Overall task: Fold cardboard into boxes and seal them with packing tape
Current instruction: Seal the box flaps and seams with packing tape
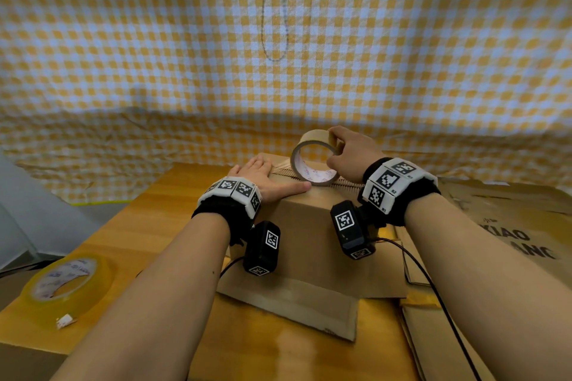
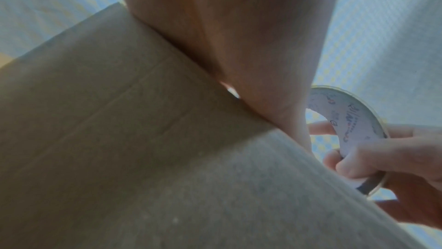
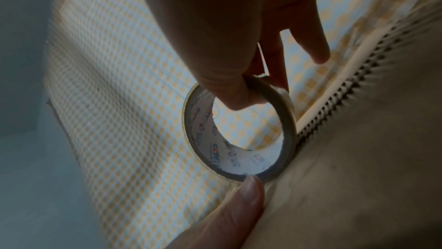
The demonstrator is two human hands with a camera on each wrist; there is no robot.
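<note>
A brown cardboard box (image 1: 309,226) stands on the wooden table (image 1: 278,349), its top flaps down. My left hand (image 1: 263,176) lies flat on the box top, fingers straight, thumb reaching toward the seam. A brown packing tape roll (image 1: 314,161) stands on edge over the seam. My right hand (image 1: 343,151) grips the roll at its upper right. In the right wrist view the thumb (image 3: 227,86) hooks through the tape roll (image 3: 239,136) beside the flap's corrugated edge (image 3: 358,83). The left wrist view shows my palm (image 2: 239,35) on the box (image 2: 143,158).
A second, yellowish tape roll (image 1: 66,280) lies flat at the table's left front. Flattened printed cardboard sheets (image 1: 510,226) are stacked at the right. A yellow checked cloth (image 1: 278,40) hangs behind the table. Cables (image 1: 433,288) run from the wrist cameras.
</note>
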